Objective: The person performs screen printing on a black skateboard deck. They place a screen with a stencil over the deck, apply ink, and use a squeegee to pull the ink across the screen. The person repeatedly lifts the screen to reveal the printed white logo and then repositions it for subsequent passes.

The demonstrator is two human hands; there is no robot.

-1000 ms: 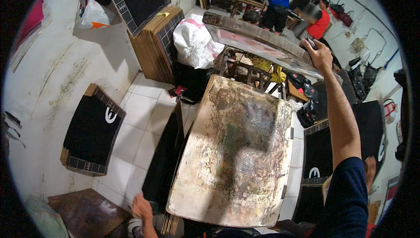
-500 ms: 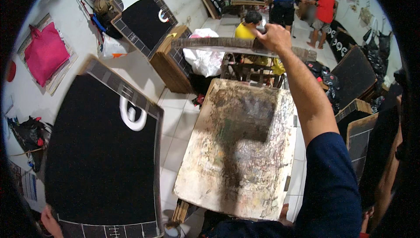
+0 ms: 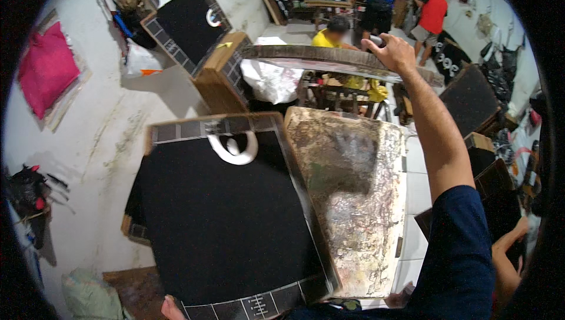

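Observation:
At the lower left, my left hand (image 3: 171, 308) grips the near left corner of a flat board (image 3: 154, 134) covered with black cloth (image 3: 226, 220). A white ring-shaped print (image 3: 242, 154) marks the cloth's far end, and taped strips with white lines border it. The board is tilted and overlaps the left side of a paint-stained worktop (image 3: 359, 237); whether they touch I cannot tell. Beyond the worktop, my right hand (image 3: 393, 54) is closed at the top edge of a raised frame (image 3: 312, 54), seen nearly edge-on. A dark part shows between thumb and fingers.
Another cloth-covered board (image 3: 191, 28) leans behind a stack of boards (image 3: 220, 67), beside a white plastic bag (image 3: 272, 78). A co-worker's arm (image 3: 509, 252) shows at right. Several people are farther back, one in yellow (image 3: 329, 38). Dark panels (image 3: 471, 99) lean at right.
My left hand has swung the black-covered board rightward, from beside the worktop to over its left part. My right hand and the raised frame appear slightly farther right as the view shifts.

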